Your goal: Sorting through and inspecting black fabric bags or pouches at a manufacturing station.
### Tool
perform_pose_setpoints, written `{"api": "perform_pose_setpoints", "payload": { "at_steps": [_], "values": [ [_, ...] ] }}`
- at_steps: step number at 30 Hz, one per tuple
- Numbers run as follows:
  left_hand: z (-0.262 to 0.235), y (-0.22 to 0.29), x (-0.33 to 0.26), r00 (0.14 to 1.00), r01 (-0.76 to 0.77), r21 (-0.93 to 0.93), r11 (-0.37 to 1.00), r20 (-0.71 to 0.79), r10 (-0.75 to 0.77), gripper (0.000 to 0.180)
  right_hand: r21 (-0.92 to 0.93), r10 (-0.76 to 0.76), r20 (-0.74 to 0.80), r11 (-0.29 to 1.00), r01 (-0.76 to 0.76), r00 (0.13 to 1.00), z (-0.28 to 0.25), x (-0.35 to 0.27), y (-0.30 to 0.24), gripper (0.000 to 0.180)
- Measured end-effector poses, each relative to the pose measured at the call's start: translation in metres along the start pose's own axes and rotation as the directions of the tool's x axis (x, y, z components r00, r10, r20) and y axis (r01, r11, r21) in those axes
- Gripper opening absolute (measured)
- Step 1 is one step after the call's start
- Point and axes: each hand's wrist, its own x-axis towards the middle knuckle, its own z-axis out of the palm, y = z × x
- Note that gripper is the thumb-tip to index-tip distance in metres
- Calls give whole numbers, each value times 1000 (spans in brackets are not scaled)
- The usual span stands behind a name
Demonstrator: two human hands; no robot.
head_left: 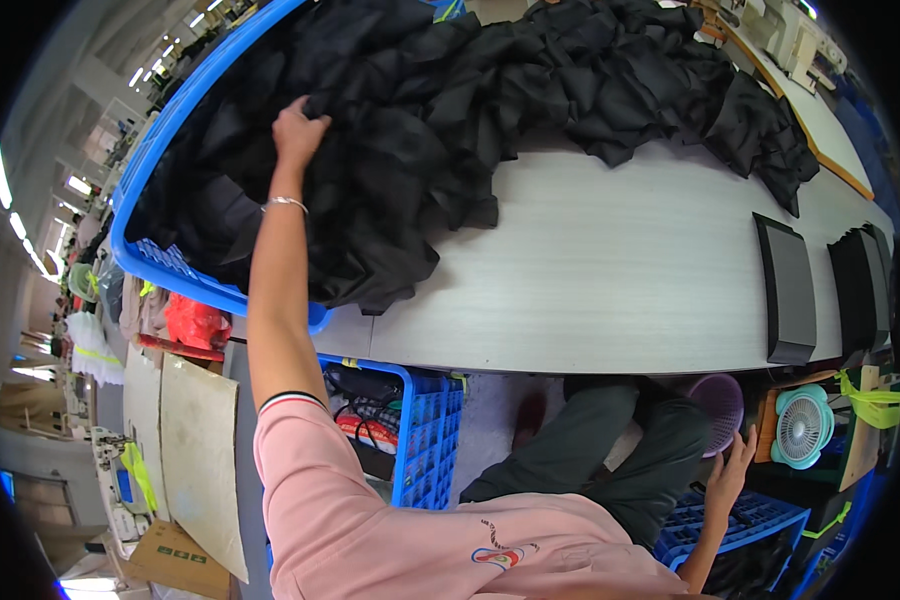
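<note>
My left arm stretches far over the table to a heap of black fabric pieces [400, 130] that fills a blue plastic basket [135, 255] and spills onto the tabletop. There my left hand [300, 133] is closed at the heap, its fingers pinching a black fabric piece. Low at the right, my right hand [732, 470] hangs below the table edge with its fingers apart and nothing in it. Beside it are a purple bin [720, 405] and a small turquoise fan [802, 427].
Two neat stacks of black pieces, a nearer stack [785, 290] and another stack [860, 290], lie on the white table [570, 270] at the right. Under the table stands a blue crate [430, 440] with bags. A sewing machine [800, 50] is at the far right.
</note>
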Motion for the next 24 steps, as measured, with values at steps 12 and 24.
{"api": "perform_pose_setpoints", "payload": {
  "at_steps": [12, 24],
  "values": [
    [102, 137, -132, 791, -206, -567, 797, 384, 477, 66, 276, -336, 17, 907, 319, 942, 41, 44, -161, 63],
    [64, 156, -132, 698, -416, -364, 833, 460, 549, 83, 167, -914, -50, 389, 906, 402, 161, 72, -337, 55]
  ]
}}
